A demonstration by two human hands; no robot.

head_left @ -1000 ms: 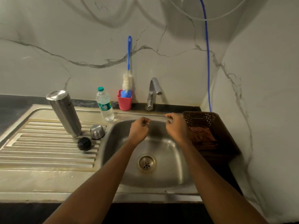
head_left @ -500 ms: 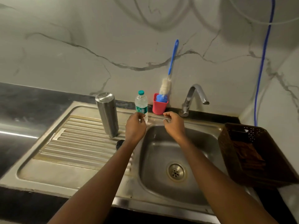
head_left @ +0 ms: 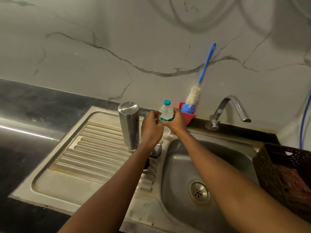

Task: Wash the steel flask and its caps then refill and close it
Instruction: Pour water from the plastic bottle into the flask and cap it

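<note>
Steel flask (head_left: 128,126) stands on drainboard (head_left: 94,148), steel cap (head_left: 156,149) beside.

Flask (head_left: 129,128) is shiny brushed steel; sink (head_left: 178,167) duller, stained steel; tap (head_left: 230,106) glossy chrome; bottle (head_left: 166,111) clear plastic; cup (head_left: 190,117) matt plastic; basket (head_left: 265,165) perforated plastic; bench (head_left: 33,115) dark, polished

- Home kitchen, washing-up corner.
- Stainless sink (head_left: 181,158) w/ ribbed drainboard (head_left: 94,148) & drain strainer (head_left: 198,191), set in dark stone countertop (head_left: 25,115).
- Chrome tap (head_left: 225,110) at back edge.
- Marble-look wall (head_left: 117,47) as backsplash.
- Bottle brush (head_left: 206,64) stands in red cup (head_left: 189,117) beside tap.
- Plastic water bottle (head_left: 166,111) at sink's back edge.
- Brown plastic basket (head_left: 262,165) w/ cloth, right of basin.
</note>
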